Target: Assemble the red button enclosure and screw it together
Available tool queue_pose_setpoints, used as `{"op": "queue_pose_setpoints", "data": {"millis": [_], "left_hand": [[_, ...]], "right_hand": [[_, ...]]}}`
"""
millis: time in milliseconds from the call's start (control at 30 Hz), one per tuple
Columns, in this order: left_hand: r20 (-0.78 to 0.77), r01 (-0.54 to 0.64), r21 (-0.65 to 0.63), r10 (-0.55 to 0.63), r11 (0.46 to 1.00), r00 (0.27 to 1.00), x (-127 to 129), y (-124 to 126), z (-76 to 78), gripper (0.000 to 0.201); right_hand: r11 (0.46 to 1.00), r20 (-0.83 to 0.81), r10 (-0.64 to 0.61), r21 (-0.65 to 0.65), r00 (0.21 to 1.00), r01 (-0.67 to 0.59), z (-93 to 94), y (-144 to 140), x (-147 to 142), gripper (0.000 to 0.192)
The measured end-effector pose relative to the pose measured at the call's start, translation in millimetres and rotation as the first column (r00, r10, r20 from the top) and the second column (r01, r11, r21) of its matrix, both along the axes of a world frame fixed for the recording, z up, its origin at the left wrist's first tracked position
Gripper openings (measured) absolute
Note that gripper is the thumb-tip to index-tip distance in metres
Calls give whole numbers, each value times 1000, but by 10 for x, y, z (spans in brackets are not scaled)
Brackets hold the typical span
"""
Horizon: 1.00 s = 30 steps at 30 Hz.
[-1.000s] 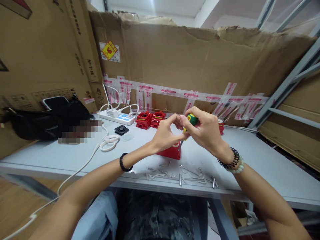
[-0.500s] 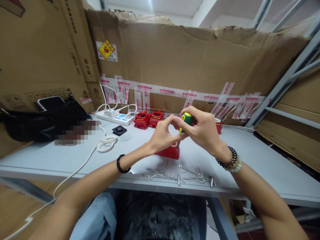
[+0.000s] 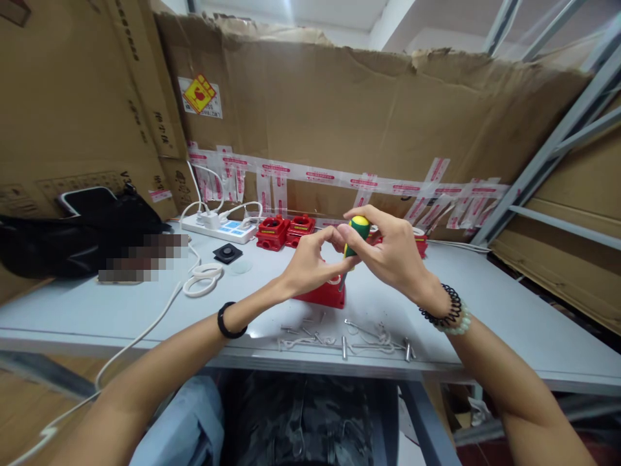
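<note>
Head view: grey table [image 3: 485, 310], cardboard walls [image 3: 339, 110]

The left hand [image 3: 310, 262] and right hand [image 3: 395, 255] met above the table [image 3: 485, 310], with the screwdriver [image 3: 353, 241] between them. A housing [image 3: 326, 294] sat directly below the hands, on the table. Loose screws and pins [image 3: 349, 336] lay nearer than the hands, toward the table's near edge. Two more housings [image 3: 285, 232] stood beyond the left hand, with a power strip [image 3: 218, 228] left of them. A coiled cable [image 3: 202, 279] lay left of the left hand, and a bag [image 3: 82, 236] farther left.
</note>
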State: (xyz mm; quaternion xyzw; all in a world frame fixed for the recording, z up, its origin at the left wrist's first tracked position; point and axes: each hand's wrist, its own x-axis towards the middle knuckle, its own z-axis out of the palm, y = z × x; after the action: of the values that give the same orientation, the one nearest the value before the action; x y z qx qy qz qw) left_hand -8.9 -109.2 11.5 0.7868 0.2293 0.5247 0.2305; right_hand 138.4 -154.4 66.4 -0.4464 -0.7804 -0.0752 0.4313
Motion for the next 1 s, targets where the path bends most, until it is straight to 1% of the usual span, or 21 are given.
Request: {"op": "queue_pose_setpoints", "data": {"millis": [67,100,133,167,233,300,333,367,400,433,500,567,600,667,733,833,867,933,1000], "left_hand": [[-53,50,-19,-51,999,997,-27,-6,21,15],[-78,67,-28,-69,997,995,-36,-12,31,13],[-94,68,-35,-71,997,993,-39,-19,38,13],[-98,55,-35,-58,998,993,-36,-26,41,13],[-78,9,-18,-11,1000,997,-18,-36,36,15],[-50,-17,6,18,1000,999,2,-31,22,23],[-40,-17,18,18,1000,999,5,-23,15,25],[-35,-10,29,11,1000,999,2,-12,9,26],[-35,-2,40,3,999,999,-6,1,7,25],[-37,7,48,-6,999,999,-19,14,7,24],[-45,24,48,-22,999,999,-50,32,14,21],[-60,30,25,-29,999,998,-72,36,21,20],[-67,30,10,-29,999,997,-76,32,22,19],[-80,26,-9,-27,1000,996,-68,16,15,18],[-71,13,-4,-13,1000,997,-47,0,1,19],[-49,-5,17,6,1000,999,-17,-13,-22,28],[-42,-10,18,10,1000,999,-11,-12,-28,30],[-32,-8,19,9,1000,999,-5,-8,-35,29],[-23,8,25,-8,1000,1000,-3,-6,-35,25]], "right_hand": [[990,-17,124,-71,992,-125,15,-6,27,30],[981,-22,168,-92,986,-169,22,-6,40,31],[979,-20,183,-92,983,-184,25,-4,48,31],[985,-11,161,-66,987,-161,23,-1,48,28],[999,17,33,34,999,-34,5,10,24,22],[986,51,-107,130,993,100,-19,18,-20,22],[978,69,-153,157,986,140,-26,18,-40,23],[975,84,-169,159,982,154,-28,16,-53,23],[982,97,-150,131,984,137,-21,12,-55,23],[993,105,-101,78,989,93,-7,5,-44,22],[997,101,52,-69,993,-46,41,-9,14,25],[960,79,206,-209,975,-186,98,-21,98,32],[939,71,253,-256,965,-228,123,-24,138,34],[926,70,276,-288,959,-246,158,-26,189,34],[949,85,216,-252,973,-189,166,-25,182,29],[992,121,10,-128,993,5,135,-24,68,24],[994,129,-60,-84,990,72,120,-24,19,25],[987,135,-154,-17,979,158,95,-23,-59,28],[985,139,-166,-15,976,170,90,-30,-83,31]]}}
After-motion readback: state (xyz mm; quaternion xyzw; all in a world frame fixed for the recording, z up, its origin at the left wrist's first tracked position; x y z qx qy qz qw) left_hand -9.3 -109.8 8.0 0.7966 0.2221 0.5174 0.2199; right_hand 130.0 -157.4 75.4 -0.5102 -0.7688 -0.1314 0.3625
